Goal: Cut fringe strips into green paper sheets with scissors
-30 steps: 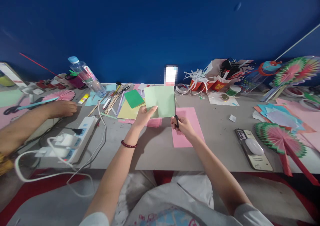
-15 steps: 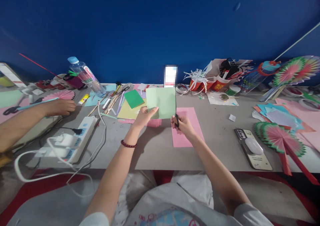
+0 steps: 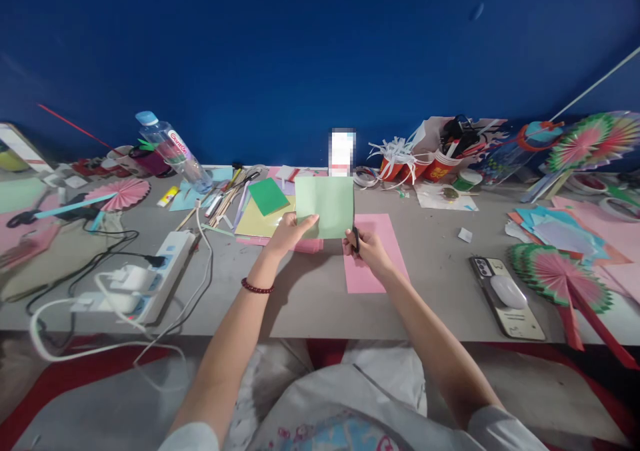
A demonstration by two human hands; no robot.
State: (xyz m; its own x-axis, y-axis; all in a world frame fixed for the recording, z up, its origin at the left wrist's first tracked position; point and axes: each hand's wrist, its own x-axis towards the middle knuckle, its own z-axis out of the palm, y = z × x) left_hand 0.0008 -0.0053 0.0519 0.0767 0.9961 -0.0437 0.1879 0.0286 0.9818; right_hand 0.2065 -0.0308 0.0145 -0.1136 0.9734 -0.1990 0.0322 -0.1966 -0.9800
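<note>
My left hand pinches the lower left corner of a light green sheet of paper and holds it up above the grey table. My right hand grips black-handled scissors at the sheet's lower right corner. Under my right hand a pink sheet lies flat on the table. Behind the green sheet lie a yellow sheet and a dark green square.
A white power strip with cables sits at the left, a tilted water bottle behind it. A phone with a white mouse on it lies at the right, beside pink-and-green paper fans. Red cups stand at the back.
Another person's arm at the left has pulled out of view. The green sheet has shifted slightly right and down; my hands hold their grips.
</note>
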